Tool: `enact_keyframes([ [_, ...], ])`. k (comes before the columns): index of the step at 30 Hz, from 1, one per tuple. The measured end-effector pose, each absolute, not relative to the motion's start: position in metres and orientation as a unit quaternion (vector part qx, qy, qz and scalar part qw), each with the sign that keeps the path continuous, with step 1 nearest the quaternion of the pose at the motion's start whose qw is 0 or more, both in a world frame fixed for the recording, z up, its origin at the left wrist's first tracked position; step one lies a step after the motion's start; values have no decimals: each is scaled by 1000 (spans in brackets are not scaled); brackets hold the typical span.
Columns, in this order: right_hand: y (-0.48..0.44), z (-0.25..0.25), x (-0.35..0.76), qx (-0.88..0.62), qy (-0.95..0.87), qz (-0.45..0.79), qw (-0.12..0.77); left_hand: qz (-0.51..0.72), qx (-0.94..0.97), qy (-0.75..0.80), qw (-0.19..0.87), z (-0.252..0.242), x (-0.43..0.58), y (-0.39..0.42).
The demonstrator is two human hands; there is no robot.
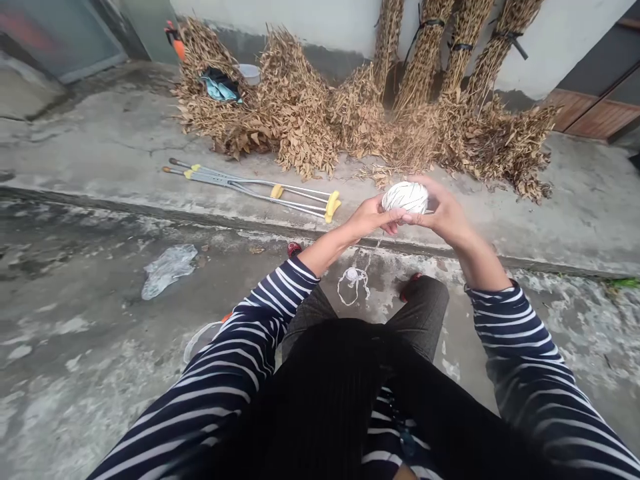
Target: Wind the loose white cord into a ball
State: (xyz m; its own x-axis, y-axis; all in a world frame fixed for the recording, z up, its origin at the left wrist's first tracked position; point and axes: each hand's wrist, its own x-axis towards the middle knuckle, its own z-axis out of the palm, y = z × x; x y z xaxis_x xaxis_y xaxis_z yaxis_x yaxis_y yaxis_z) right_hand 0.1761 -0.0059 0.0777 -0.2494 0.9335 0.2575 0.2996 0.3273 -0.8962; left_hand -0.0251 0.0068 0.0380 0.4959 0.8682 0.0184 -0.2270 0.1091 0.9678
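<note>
Held up in front of me is a ball of white cord point(405, 198), wound in many turns. My left hand point(376, 215) grips its left side, with the thumb along the underside. On the right side, my right hand point(443, 210) wraps round the ball, thumb below and fingers behind, partly hidden. Both thumbs nearly meet under it. On the ground between my feet lies a small white coil of cord point(353, 275) with loose loops, apart from my hands.
A pair of crutches point(240, 183) with yellow pads lies on the raised concrete ledge point(125, 143). Dried plant stalks point(300, 100) line the wall, some in tied bundles point(425, 47). A clear plastic bag point(170, 269) lies on the lower ground at left. Blue cloth point(220, 87) rests on the stalks.
</note>
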Motion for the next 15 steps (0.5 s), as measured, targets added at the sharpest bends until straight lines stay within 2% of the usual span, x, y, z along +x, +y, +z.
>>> enact_keyframes([
  [6, 3, 76, 192, -450, -580, 468, 492, 412, 504, 270, 710, 31, -33, 12],
  [11, 5, 83, 201, -424, -532, 547, 488, 406, 502, 313, 696, 17, -29, 18],
  [15, -1, 98, 204, -425, -534, 565, 463, 387, 500, 313, 709, 17, -33, 20],
])
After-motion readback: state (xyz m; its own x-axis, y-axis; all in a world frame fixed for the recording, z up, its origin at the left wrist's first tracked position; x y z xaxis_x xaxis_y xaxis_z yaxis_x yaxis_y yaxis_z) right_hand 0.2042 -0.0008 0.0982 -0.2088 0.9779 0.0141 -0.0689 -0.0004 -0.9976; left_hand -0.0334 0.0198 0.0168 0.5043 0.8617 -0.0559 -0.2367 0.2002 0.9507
